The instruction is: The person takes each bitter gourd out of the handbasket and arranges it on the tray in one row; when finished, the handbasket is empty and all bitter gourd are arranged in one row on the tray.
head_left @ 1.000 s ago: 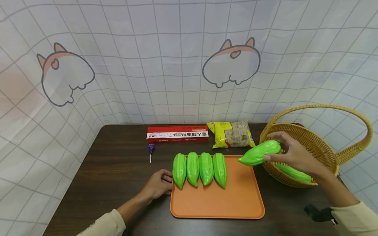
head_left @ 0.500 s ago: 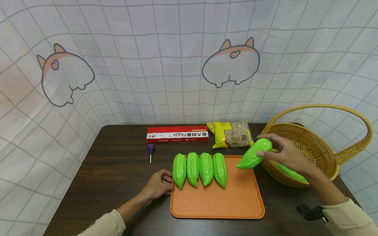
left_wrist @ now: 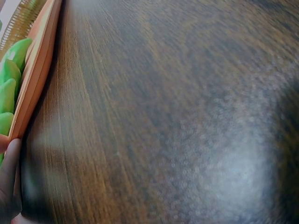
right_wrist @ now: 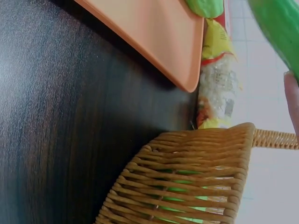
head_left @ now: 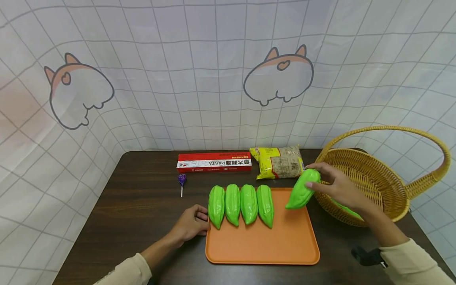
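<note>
My right hand grips a green bitter melon by its upper part, its pointed end slanting down over the right back corner of the orange tray. In the right wrist view the held melon shows at the upper right with a fingertip on it. Several similar melons lie side by side along the tray's back left. At the tray's left edge my left hand pinches the rim; the left wrist view shows the thumb against the outer wall.
A wicker basket with a tall handle stands right of the tray, a green melon partly visible inside. Behind the tray lie a red pasta box and a yellow bag. A purple lollipop lies to the left.
My right hand has moved left, away from the basket, bringing the bitter melon along. The melon has turned from nearly level to steeper, tip downward. My left hand stays at the rim.
</note>
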A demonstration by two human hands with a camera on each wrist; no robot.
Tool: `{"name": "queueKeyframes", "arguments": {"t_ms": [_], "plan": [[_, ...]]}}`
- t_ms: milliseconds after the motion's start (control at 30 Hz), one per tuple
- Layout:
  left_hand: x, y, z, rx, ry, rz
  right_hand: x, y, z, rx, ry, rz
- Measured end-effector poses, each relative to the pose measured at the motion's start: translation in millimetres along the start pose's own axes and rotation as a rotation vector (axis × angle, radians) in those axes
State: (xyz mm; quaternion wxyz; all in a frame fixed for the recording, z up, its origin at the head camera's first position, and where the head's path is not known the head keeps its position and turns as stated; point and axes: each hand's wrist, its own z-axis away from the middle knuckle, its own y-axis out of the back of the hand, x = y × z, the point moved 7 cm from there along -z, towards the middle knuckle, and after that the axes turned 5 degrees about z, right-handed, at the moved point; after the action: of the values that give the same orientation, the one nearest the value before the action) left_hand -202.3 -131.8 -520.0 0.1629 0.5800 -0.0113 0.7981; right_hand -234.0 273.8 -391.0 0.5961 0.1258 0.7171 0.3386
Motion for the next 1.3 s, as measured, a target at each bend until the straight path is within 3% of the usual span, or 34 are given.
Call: {"name": "queueKeyframes", "arguments": {"t_ms": [800,1300], "plan": [[0.2,0.3,0.3,0.004,-0.002,-0.004,8,-28,-11.2,-0.112,0.042,-0.079],[-0.7,0.6,0.1,0.008,0.011,-0.011,17,-52,-15.1,-0.125,-0.027,-0.035]]}}
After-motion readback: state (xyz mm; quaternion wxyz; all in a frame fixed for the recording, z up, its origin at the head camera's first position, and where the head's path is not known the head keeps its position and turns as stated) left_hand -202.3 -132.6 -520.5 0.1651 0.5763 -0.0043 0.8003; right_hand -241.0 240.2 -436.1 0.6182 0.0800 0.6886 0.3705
